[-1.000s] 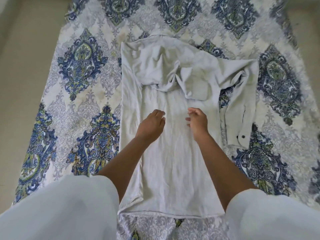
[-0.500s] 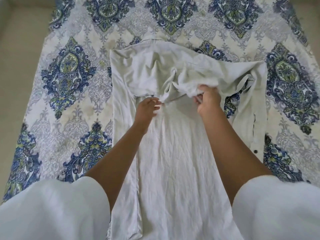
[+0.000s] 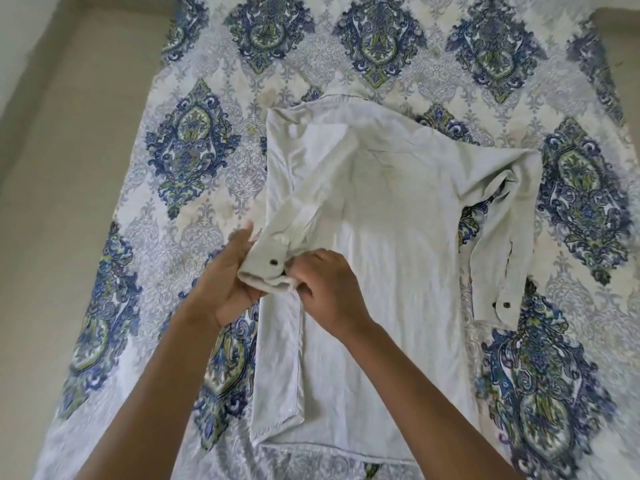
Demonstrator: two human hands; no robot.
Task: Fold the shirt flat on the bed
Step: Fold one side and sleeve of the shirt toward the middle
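A pale grey long-sleeved shirt (image 3: 391, 209) lies back-up on the patterned bedspread (image 3: 194, 188), its left side folded in. One sleeve runs diagonally down to the left, and its buttoned cuff (image 3: 266, 268) is lifted at the shirt's left edge. My left hand (image 3: 225, 282) holds the cuff from underneath on its left side. My right hand (image 3: 325, 289) pinches the cuff's right end with curled fingers. The other sleeve (image 3: 502, 251) hangs off the right side, bent downward, its cuff lying on the bedspread.
The bedspread with blue and green medallions covers the bed. Plain beige floor (image 3: 62, 140) runs along the left edge, and a strip of it shows at the top right. The shirt's hem (image 3: 332, 455) lies near the bed's front.
Both hands went up to the bunched sleeve at the shirt's chest, took it and pulled it down to the left; the sleeve now lies straightened diagonally with its cuff held in both hands.
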